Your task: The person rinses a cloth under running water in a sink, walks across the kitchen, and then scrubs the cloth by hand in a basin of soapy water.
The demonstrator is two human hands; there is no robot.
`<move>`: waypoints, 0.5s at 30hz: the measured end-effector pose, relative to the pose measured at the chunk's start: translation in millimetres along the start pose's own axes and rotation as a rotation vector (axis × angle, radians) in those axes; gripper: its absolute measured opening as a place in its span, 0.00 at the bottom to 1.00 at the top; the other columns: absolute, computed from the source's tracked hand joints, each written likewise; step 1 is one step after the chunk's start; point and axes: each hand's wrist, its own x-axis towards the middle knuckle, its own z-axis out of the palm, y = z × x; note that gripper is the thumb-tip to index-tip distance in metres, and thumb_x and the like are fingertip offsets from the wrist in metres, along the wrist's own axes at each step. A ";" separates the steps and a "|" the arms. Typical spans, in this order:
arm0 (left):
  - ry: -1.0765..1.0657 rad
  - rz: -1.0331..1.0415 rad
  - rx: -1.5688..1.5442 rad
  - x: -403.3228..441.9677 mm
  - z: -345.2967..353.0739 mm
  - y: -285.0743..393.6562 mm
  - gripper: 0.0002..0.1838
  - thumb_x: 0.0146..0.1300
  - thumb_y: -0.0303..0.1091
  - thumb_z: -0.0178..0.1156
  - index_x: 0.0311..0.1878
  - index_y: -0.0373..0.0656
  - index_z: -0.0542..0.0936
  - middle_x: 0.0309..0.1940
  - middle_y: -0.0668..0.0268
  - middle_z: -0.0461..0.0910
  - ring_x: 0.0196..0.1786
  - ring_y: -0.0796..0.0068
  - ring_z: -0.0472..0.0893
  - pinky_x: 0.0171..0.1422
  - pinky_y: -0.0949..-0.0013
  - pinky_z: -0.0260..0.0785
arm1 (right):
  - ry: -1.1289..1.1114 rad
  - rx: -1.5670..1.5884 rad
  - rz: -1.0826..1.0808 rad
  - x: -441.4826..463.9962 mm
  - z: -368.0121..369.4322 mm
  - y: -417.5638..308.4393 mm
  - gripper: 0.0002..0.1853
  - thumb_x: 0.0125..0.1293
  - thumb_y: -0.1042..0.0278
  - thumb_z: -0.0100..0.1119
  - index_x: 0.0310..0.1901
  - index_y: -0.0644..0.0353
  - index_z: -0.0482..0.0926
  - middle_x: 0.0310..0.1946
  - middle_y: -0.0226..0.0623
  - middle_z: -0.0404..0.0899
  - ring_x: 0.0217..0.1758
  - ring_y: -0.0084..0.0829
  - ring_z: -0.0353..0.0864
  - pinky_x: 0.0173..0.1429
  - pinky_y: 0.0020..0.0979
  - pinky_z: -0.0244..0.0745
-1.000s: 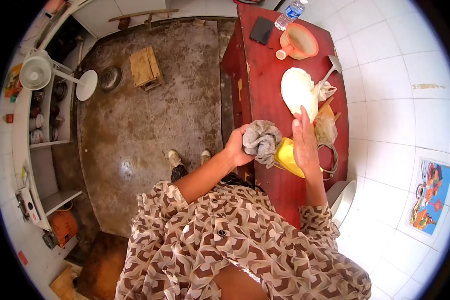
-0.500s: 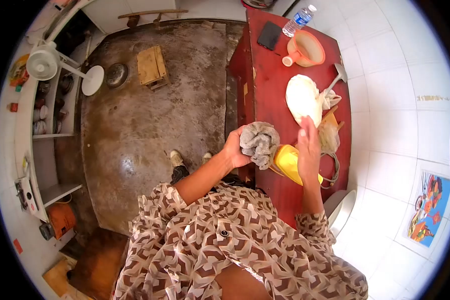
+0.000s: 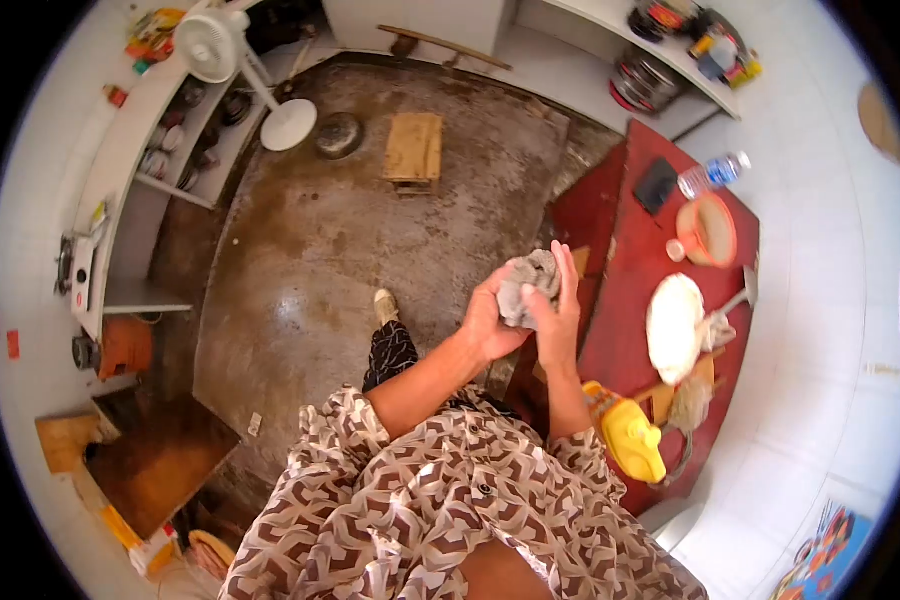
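A crumpled grey cloth (image 3: 516,296) is bunched up between my two hands, in front of my body and just left of the red table. My left hand (image 3: 484,322) cups it from the left and below. My right hand (image 3: 558,318) presses on it from the right, its thumb over the cloth and its fingers stretched along the far side. Part of the cloth is hidden by the fingers. Nearest to my right forearm, on the table, is a yellow jug-like container (image 3: 630,440).
The red table (image 3: 615,310) holds a white rounded item (image 3: 674,328), a metal spatula (image 3: 738,296), an orange-rimmed pot (image 3: 708,232), a water bottle (image 3: 714,175) and a black flat object (image 3: 655,186). A wooden stool (image 3: 413,148), a round metal lid (image 3: 339,136) and a white fan (image 3: 290,125) stand on the floor.
My right hand has come from above the table to the cloth and now presses on it. My body and view have turned, so the table sits farther right.
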 end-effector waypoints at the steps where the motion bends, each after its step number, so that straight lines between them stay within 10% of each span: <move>1: 0.084 -0.013 0.008 -6.0 12.6 12.8 0.17 0.66 0.46 0.46 0.44 0.46 0.77 0.42 0.62 0.79 0.47 0.62 0.77 0.56 0.57 0.68 | -0.049 0.051 0.005 11.5 9.9 -6.4 0.30 0.53 0.70 0.52 0.62 0.58 0.65 0.68 0.45 0.52 0.70 0.43 0.53 0.70 0.40 0.50; 5: -0.018 0.075 -0.043 -3.9 5.6 107.2 0.18 0.67 0.46 0.43 0.52 0.47 0.72 0.49 0.61 0.75 0.52 0.63 0.74 0.58 0.56 0.67 | -0.287 -0.345 -0.372 40.2 82.5 -33.6 0.28 0.48 0.77 0.45 0.55 0.59 0.72 0.63 0.40 0.64 0.71 0.46 0.51 0.72 0.46 0.48; 9: -0.155 0.316 0.021 -7.3 26.0 185.0 0.25 0.70 0.48 0.38 0.67 0.51 0.56 0.62 0.62 0.63 0.63 0.65 0.65 0.65 0.55 0.61 | -0.295 -0.749 -0.266 78.9 186.6 -16.5 0.22 0.62 0.60 0.49 0.57 0.58 0.72 0.65 0.48 0.60 0.71 0.47 0.52 0.72 0.44 0.46; 12: -0.041 0.340 0.312 -28.8 55.5 253.8 0.25 0.71 0.44 0.38 0.69 0.49 0.54 0.62 0.63 0.63 0.66 0.64 0.62 0.68 0.52 0.56 | -0.289 -0.447 -0.237 168.4 246.6 -73.1 0.24 0.65 0.53 0.47 0.57 0.61 0.71 0.65 0.51 0.59 0.70 0.47 0.53 0.72 0.41 0.48; 15: -0.110 0.410 0.382 -21.5 49.6 310.2 0.26 0.71 0.43 0.36 0.70 0.47 0.53 0.64 0.62 0.61 0.67 0.63 0.61 0.70 0.52 0.53 | -0.401 0.074 0.283 231.9 283.1 -43.8 0.28 0.67 0.52 0.43 0.63 0.62 0.63 0.68 0.48 0.53 0.71 0.42 0.53 0.71 0.39 0.49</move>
